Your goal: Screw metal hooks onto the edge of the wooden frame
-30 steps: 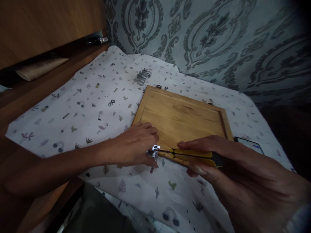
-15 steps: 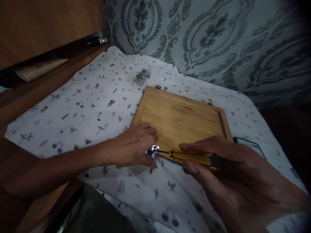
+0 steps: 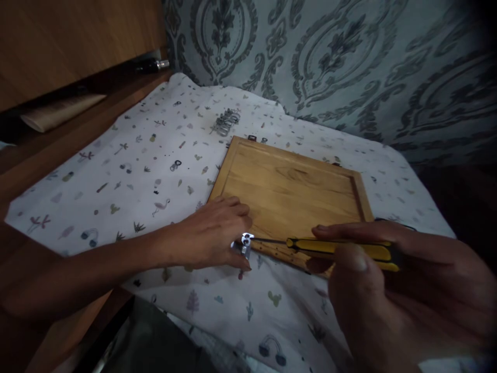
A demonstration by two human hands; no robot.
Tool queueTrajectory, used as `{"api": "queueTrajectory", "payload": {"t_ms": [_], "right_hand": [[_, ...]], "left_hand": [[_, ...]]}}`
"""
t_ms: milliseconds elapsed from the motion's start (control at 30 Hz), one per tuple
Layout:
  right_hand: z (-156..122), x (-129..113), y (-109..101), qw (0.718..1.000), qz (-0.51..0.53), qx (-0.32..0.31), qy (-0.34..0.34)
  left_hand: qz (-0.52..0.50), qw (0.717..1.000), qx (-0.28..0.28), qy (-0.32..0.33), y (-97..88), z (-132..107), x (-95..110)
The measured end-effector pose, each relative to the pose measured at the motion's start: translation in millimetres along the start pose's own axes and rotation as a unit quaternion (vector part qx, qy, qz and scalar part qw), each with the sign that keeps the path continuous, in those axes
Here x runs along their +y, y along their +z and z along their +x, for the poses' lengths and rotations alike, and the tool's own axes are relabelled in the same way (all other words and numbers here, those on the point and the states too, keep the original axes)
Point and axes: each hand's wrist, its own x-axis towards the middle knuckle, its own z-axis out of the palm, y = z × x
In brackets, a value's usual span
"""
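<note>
A wooden framed panel (image 3: 289,194) lies flat on a patterned white cloth (image 3: 147,171). My left hand (image 3: 212,233) rests at the panel's near left corner, fingers closed around a small metal bracket (image 3: 245,243) held against the edge. My right hand (image 3: 396,290) grips a yellow and black screwdriver (image 3: 341,249) lying almost level. Its thin shaft points left and its tip sits at the bracket.
A pile of several metal brackets (image 3: 225,123) lies on the cloth beyond the panel's far left corner. A wooden shelf (image 3: 77,109) runs along the left with a paper roll (image 3: 58,111) and a dark bottle (image 3: 151,65). A patterned wall (image 3: 330,67) stands behind.
My right hand has drawn back to the right along the screwdriver and now sits closer to the camera. The tip stays at the bracket and my left hand has not moved.
</note>
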Motion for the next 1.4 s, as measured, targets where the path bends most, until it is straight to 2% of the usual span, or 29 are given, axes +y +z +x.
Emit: {"api": "queueTrajectory", "payload": {"t_ms": [300,400,600,700,900,1133,1400], "right_hand": [[-1,2,0,0.999,-0.013,0.038,0.017],[0,4,-1,1.0,-0.02,0.013,0.002],[-4,7,1,0.999,-0.045,0.012,0.016],[-7,6,3,0.998,-0.054,0.017,-0.009],[-6,7,4,0.998,-0.02,-0.018,-0.048],[-7,7,2,0.998,-0.041,0.04,-0.008],[-12,11,4,1.0,-0.009,0.004,-0.013]], "left_hand": [[0.0,1.0,-0.006,-0.008,-1.1,0,1],[-0.003,1.0,0.002,-0.001,-0.4,0,1],[-0.005,1.0,0.008,-0.003,-0.8,0,0],[-0.009,1.0,0.002,-0.004,-1.1,0,1],[-0.012,1.0,0.002,-0.007,-1.0,-1,1],[-0.013,1.0,0.004,-0.007,-0.3,0,0],[-0.001,1.0,-0.004,-0.011,-2.5,0,2]]}}
